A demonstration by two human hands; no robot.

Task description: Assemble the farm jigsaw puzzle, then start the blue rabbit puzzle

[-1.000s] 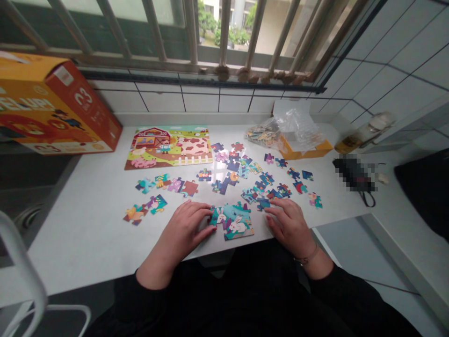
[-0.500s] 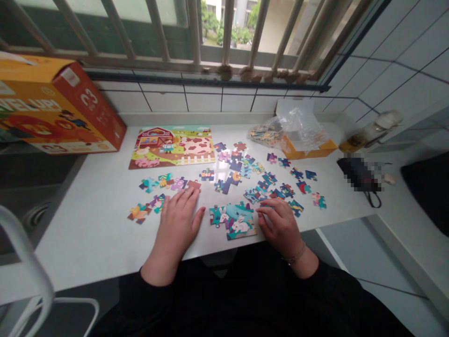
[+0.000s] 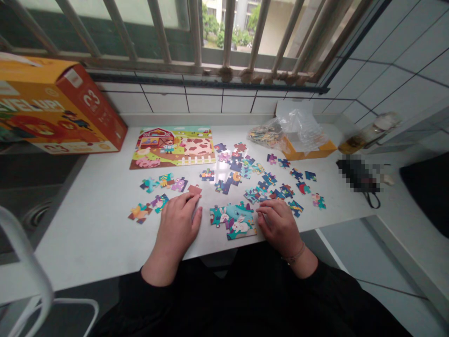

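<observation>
My left hand (image 3: pixel 178 221) rests palm down on the white table, thumb a little apart, holding nothing. Its fingertips lie at the lower edge of a brown puzzle piece (image 3: pixel 194 189); whether they touch it I cannot tell. Right of this hand lies a joined puzzle section (image 3: pixel 239 219) with white rabbits and a blue animal. My right hand (image 3: pixel 278 217) sits at that section's right edge, fingers loosely bent and apart from the thumb, with no piece visible in them. Near the left fingers are a purple piece (image 3: pixel 179 184) and a yellow duck piece (image 3: pixel 139 213).
Several loose pieces (image 3: pixel 235 162) spread across the middle. Behind them lie a farm picture puzzle (image 3: pixel 196 146), a bag of pieces (image 3: pixel 266 133) and an open yellow box (image 3: pixel 308 152). A large orange box (image 3: pixel 89 110) stands left; a bottle (image 3: pixel 372 131) and a black pouch (image 3: pixel 354 173) are right.
My left hand has drawn back slightly toward me, uncovering more of the brown piece, and its fingers have come closer together. My right hand and the pieces stay put.
</observation>
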